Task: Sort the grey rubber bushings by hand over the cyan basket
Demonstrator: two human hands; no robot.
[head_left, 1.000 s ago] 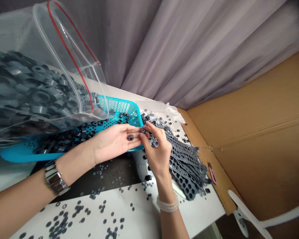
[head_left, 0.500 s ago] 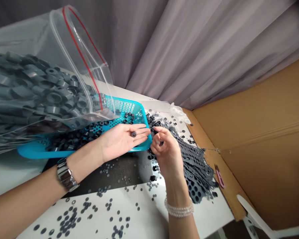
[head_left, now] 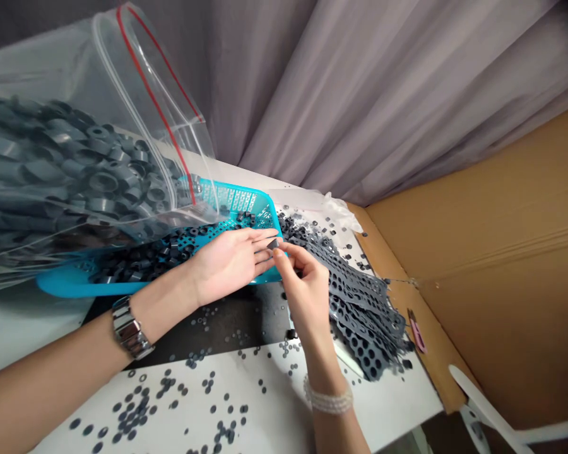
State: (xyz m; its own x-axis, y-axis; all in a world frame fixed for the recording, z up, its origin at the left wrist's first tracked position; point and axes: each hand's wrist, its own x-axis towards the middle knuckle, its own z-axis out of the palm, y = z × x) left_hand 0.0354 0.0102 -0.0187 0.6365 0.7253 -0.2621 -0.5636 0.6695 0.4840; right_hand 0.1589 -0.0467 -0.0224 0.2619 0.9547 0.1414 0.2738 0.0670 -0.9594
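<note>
My left hand (head_left: 231, 263) lies palm up with its fingers stretched out, just in front of the turquoise basket (head_left: 239, 200). My right hand (head_left: 303, 290) pinches a small dark grey ring (head_left: 272, 244) between thumb and forefinger, right at the left hand's fingertips. Several dark rubber rings lie in the basket. A pile of dark perforated rubber sheets (head_left: 360, 299) spreads out to the right of my right hand. The left wrist wears a metal watch (head_left: 130, 329), and a pearl bracelet (head_left: 328, 399) sits on the right wrist.
A large clear zip bag (head_left: 76, 157) full of grey rings leans over the basket at the left. Loose rings and small punched discs (head_left: 170, 403) litter the white table. A brown cardboard wall (head_left: 492, 265) stands at the right, grey curtain (head_left: 360, 88) behind.
My right hand went back to the rubber sheets, then returned to the left fingertips with a ring in its pinch. The ring that lay on my left palm no longer shows.
</note>
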